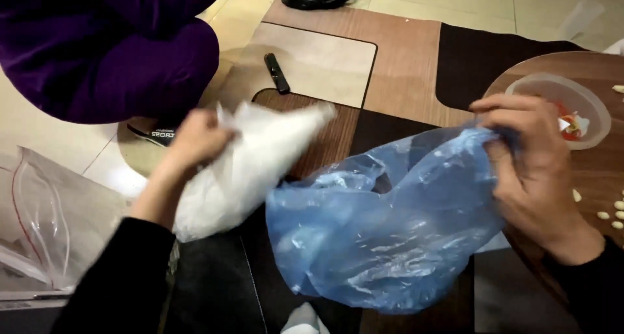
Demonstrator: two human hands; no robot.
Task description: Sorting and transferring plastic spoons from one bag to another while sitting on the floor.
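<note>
Blue plastic bag [383,236]: largest item in hand; hangs crumpled and slack between the two arms, upper edge gathered at the right. Looks empty; mouth not spread wide.
White plastic bag [250,168]: bulging, seemingly filled with something pale; contents not identifiable through the film. Lies just left of the blue bag, lower end touching or overlapping it; exact contact unclear from motion blur.
Left hand [195,139]: fingers closed round the upper part of the white bag, gripping it tilted.
Right hand [530,161]: fingers curled, pinching the bunched rim of the blue bag.
Progress (judgement): white bag is outside the blue one; nothing is inside the blue bag as far as visible. Both bags gripped, no transfer done.
Person in purple clothing [110,48]: sits close at upper left, apart from the wearer's hands.
Floor mat [396,61]: patchwork of brown, tan and dark panels under the work.
Zip-seal clear bag [39,217]: lies flat at the far left, untouched.
Round wooden table [588,171]: at right, behind the right hand.
Translucent bowl [559,103]: on the table, with red and white bits inside.
Black knife-like tool [277,72]: on the mat, well apart.
Pale cloves [614,210]: scattered on the table edge, small.
Obstruction: the blue bag's collapsed mouth; the right forearm crowds the table.
</note>
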